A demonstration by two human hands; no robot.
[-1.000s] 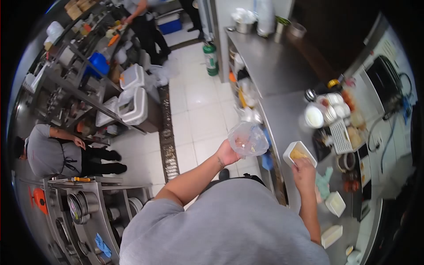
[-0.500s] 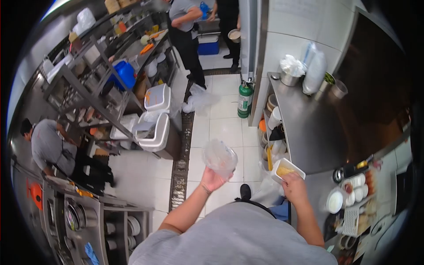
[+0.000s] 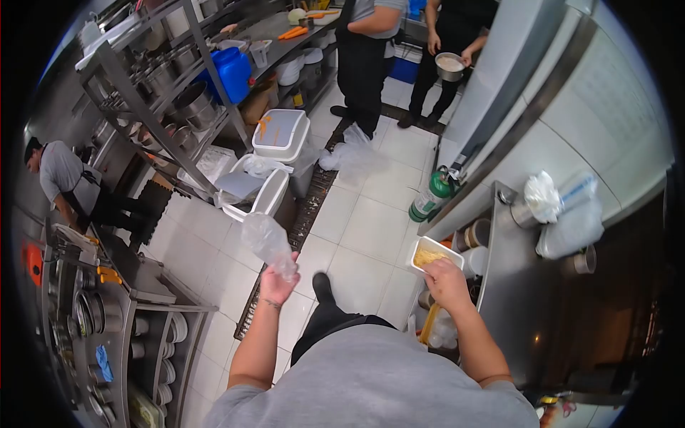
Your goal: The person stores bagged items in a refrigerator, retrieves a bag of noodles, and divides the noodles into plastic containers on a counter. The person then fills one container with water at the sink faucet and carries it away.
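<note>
My left hand is closed on a crumpled clear plastic bag, which sticks up above my fingers toward the bins. On the other side, my right hand grips the near edge of a white rectangular container. Inside that container lies a yellow shredded food, with my fingers partly over it. My right thumb and the undersides of the fingers are hidden. Both hands are out in front of my grey shirt, well apart.
Ahead on the left stand a white-rimmed bin and a lidded one. Loose plastic lies on the tiles. A green cylinder stands by the steel counter. One person bends at left; two stand ahead, one holding a pot.
My view has turned and advanced up the aisle. The bag has swung left with my left hand, and the container remains in my right. A person ahead now has both hands at the pot.
</note>
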